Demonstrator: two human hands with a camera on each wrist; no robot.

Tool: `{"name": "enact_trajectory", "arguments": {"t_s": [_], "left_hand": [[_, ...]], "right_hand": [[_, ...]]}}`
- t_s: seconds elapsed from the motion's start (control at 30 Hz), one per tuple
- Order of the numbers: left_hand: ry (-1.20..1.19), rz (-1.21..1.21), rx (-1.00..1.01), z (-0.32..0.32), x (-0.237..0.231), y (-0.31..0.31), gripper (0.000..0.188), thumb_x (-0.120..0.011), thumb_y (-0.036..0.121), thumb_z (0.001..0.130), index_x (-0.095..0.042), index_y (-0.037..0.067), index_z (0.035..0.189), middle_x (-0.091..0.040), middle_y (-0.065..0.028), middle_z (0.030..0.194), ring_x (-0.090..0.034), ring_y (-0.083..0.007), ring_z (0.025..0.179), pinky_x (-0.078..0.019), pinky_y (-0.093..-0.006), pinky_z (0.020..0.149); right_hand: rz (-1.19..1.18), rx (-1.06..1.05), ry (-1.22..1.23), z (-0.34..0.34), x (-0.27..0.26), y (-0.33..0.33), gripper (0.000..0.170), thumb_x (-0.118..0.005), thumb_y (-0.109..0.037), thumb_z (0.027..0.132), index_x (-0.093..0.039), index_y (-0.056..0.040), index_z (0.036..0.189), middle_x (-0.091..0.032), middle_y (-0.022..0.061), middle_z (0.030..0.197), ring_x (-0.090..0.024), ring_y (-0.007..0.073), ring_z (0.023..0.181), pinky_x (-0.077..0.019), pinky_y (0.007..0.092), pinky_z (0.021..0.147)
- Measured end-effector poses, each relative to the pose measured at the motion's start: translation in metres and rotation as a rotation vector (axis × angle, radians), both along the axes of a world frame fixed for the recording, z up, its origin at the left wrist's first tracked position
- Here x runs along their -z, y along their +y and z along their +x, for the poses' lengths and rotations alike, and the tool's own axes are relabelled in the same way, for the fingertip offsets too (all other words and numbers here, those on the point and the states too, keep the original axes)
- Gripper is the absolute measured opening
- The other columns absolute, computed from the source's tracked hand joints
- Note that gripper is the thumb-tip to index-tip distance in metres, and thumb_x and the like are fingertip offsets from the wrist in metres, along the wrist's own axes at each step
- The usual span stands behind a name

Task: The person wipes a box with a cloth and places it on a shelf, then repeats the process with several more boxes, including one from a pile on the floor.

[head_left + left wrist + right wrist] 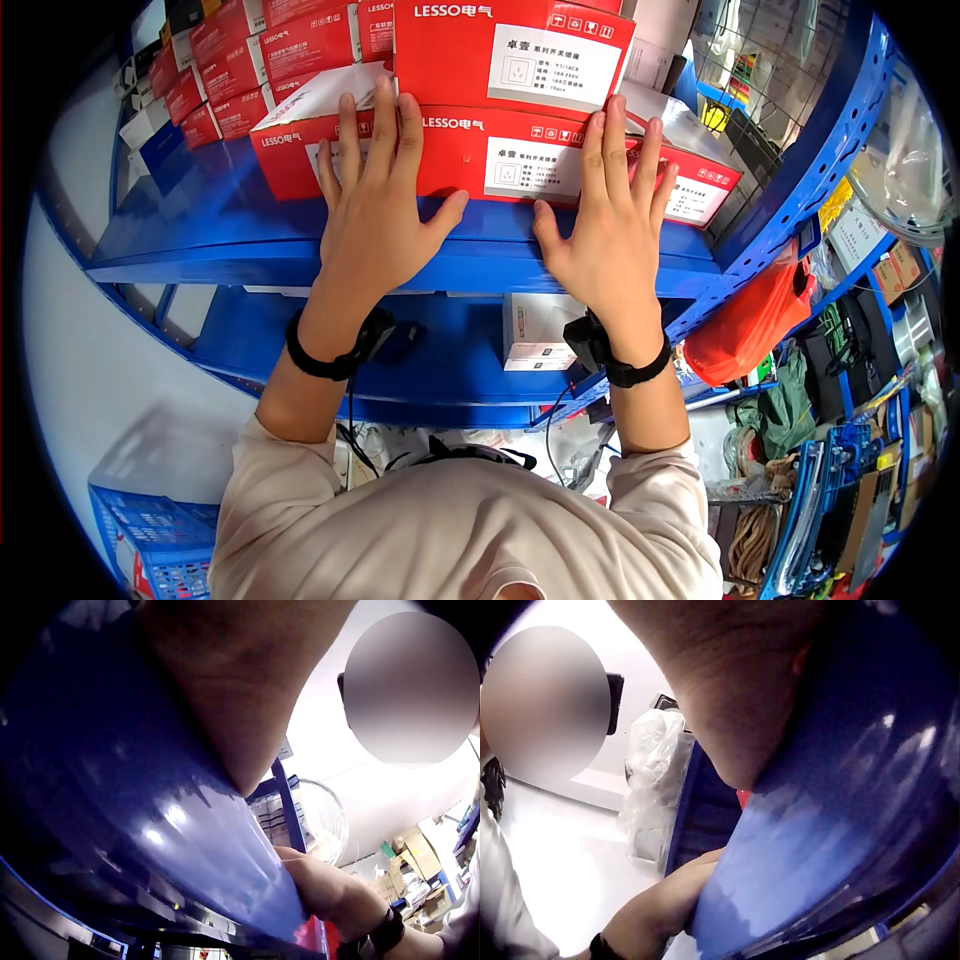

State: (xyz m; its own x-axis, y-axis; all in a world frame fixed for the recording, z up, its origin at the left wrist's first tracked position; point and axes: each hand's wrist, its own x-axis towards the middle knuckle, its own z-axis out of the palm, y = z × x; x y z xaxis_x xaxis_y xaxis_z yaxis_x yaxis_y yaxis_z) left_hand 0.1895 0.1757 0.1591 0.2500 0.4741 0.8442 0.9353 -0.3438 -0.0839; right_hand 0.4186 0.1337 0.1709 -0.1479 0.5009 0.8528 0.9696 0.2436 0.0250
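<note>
Both hands are spread, with fingers straight and thumbs turned inward. The left hand [375, 210] lies against the front of the left box [285, 160], next to the lower middle box [460, 155]; the right hand [608, 220] lies where the lower middle box meets the right box [705, 195]. These three red boxes rest on a blue shelf [490, 240]; the upper box [450, 55], also red, sits on the middle one.
</note>
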Motion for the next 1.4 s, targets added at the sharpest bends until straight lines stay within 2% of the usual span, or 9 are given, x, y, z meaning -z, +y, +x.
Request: {"name": "enact_trajectory", "arguments": {"t_s": [0.43, 0.6, 0.77, 0.83, 0.9, 0.97, 1.07, 1.23, 1.4], "left_hand": [[-0.038, -0.021, 0.012, 0.005, -0.001, -0.002, 0.114, -0.082, 0.05, 0.078, -0.02, 0.007, 0.163, -0.016, -0.0151, 0.171, -0.011, -0.0481, 0.155, -0.0175, -0.0742, 0.116], [-0.267, 0.234, 0.42, -0.01, -0.002, 0.007, 0.092, -0.076, 0.04, 0.088, -0.031, 0.001, 0.158, -0.022, -0.0272, 0.166, -0.022, -0.0463, 0.153, -0.0255, -0.0622, 0.118], [-0.381, 0.319, 0.45, -0.015, -0.003, -0.008, 0.072, -0.072, 0.025, 0.092, -0.038, 0.0, 0.151, -0.03, -0.0301, 0.161, -0.039, -0.0431, 0.144, -0.0324, -0.051, 0.117], [-0.343, 0.353, 0.429, -0.014, 0.002, -0.025, 0.059, -0.073, 0.018, 0.088, -0.049, -0.002, 0.139, -0.036, -0.0293, 0.157, -0.05, -0.0424, 0.133, -0.0408, -0.0515, 0.109], [-0.306, 0.283, 0.74, -0.006, 0.028, -0.065, 0.032, -0.072, 0.004, 0.079, -0.064, 0.003, 0.11, -0.065, -0.0164, 0.123, -0.064, -0.0347, 0.094, -0.0524, -0.0465, 0.081], [0.015, -0.076, 1.146, -0.001, 0.081, -0.068, 0.026, -0.074, 0.005, 0.079, -0.068, 0.008, 0.104, -0.069, -0.0075, 0.111, -0.066, -0.0344, 0.087, -0.0536, -0.041, 0.076], [-0.055, -0.736, 0.965, -0.015, 0.194, -0.061, 0.029, -0.076, 0.014, 0.086, -0.067, 0.008, 0.114, -0.064, -0.0128, 0.128, -0.065, -0.0368, 0.107, -0.055, -0.0446, 0.089], [0.123, -1.057, 0.198, -0.113, 0.389, -0.002, 0.057, -0.068, 0.033, 0.096, -0.05, 0.015, 0.146, -0.041, -0.0192, 0.155, -0.047, -0.0401, 0.138, -0.0461, -0.0551, 0.107], [-0.045, -1.561, -0.174, -0.149, 0.404, 0.027, 0.082, -0.066, 0.049, 0.096, -0.026, 0.022, 0.162, -0.025, -0.0207, 0.165, -0.034, -0.0424, 0.147, -0.0412, -0.0612, 0.109]], "right_hand": [[0.001, -0.007, -0.013, 0.001, 0.003, -0.002, 0.095, -0.072, -0.033, 0.081, -0.029, 0.0024, 0.158, -0.023, 0.0205, 0.168, -0.016, 0.0487, 0.154, -0.0173, 0.0644, 0.121], [0.26, -0.243, 0.185, 0.015, 0.013, 0.005, 0.095, -0.073, -0.022, 0.08, -0.024, 0.0055, 0.157, -0.028, 0.0285, 0.162, -0.019, 0.0506, 0.152, -0.0195, 0.0592, 0.122], [0.14, -0.14, 0.125, 0.009, 0.009, -0.004, 0.081, -0.072, -0.019, 0.08, -0.041, 0.0014, 0.152, -0.034, 0.0281, 0.159, -0.021, 0.0475, 0.152, -0.0209, 0.0581, 0.122], [0.174, -0.164, 0.108, 0.007, 0.015, -0.01, 0.074, -0.073, -0.016, 0.079, -0.048, -0.0003, 0.147, -0.037, 0.0278, 0.157, -0.028, 0.0462, 0.15, -0.025, 0.0581, 0.121], [0.314, -0.575, 0.219, 0.012, 0.032, -0.024, 0.056, -0.073, -0.011, 0.078, -0.06, -0.0005, 0.131, -0.054, 0.026, 0.143, -0.048, 0.0446, 0.137, -0.0367, 0.0574, 0.114], [0.151, -0.809, 0.117, 0.021, 0.073, -0.058, 0.029, -0.069, -0.004, 0.077, -0.065, -0.0028, 0.106, -0.067, 0.0211, 0.125, -0.064, 0.0403, 0.116, -0.0466, 0.0552, 0.105], [-0.231, -1.015, 0.237, 0.019, 0.138, -0.081, 0.011, -0.074, -0.007, 0.082, -0.064, -0.006, 0.084, -0.073, 0.0083, 0.086, -0.07, 0.0275, 0.073, -0.0578, 0.0364, 0.065], [-0.611, -0.696, 0.345, 0.029, 0.259, -0.121, 0.008, -0.076, -0.012, 0.086, -0.07, -0.0071, 0.085, -0.072, 0.0079, 0.083, -0.069, 0.0278, 0.069, -0.0547, 0.0366, 0.06], [-0.81, -0.436, 0.448, 0.025, 0.298, -0.168, 0.009, -0.074, -0.017, 0.089, -0.072, -0.0076, 0.089, -0.073, 0.0086, 0.083, -0.07, 0.0296, 0.072, -0.0554, 0.038, 0.063]]}}
